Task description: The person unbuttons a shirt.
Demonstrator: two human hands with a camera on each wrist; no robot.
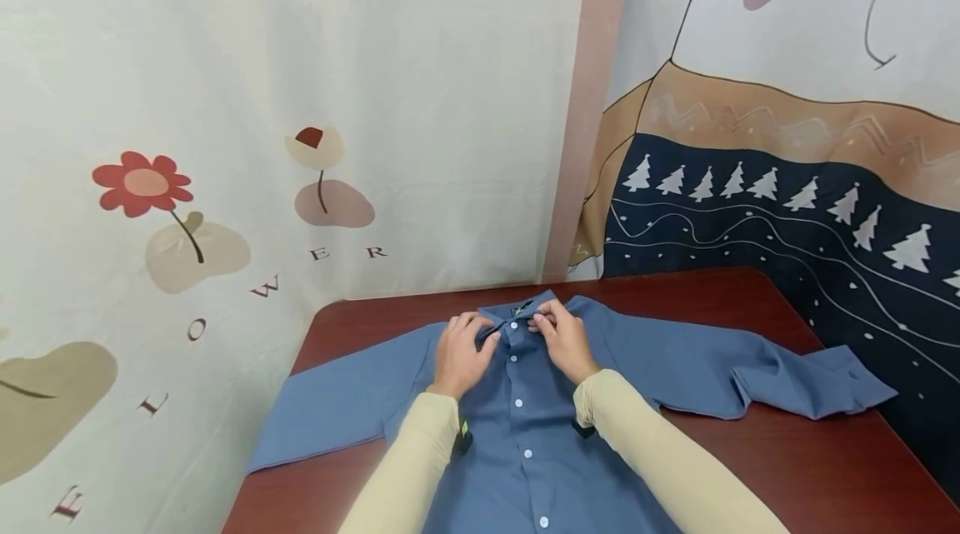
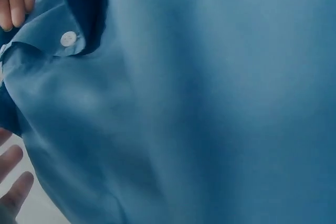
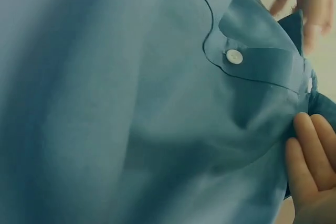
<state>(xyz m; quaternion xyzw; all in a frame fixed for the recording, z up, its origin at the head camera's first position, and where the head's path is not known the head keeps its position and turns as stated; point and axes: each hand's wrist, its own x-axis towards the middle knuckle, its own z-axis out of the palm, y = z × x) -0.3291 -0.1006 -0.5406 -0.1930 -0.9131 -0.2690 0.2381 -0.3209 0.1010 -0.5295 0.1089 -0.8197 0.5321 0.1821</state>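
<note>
A blue button-up shirt lies front up with its sleeves spread to both sides. At its neck, my left hand pinches the left side of the collar between thumb and fingers. Opposite it, my right hand grips the collar's right side with bent fingers. A white collar button shows between the hands, and more buttons run down the front placket. In the right wrist view, the right hand's fingers lie against the cloth at the collar. The left wrist view is mostly filled by shirt fabric.
The shirt lies on a red-brown table. Its right sleeve is creased near the cuff; the left sleeve lies flatter. Behind the table hangs a pale curtain with flower prints, beside a dark panel with white trees.
</note>
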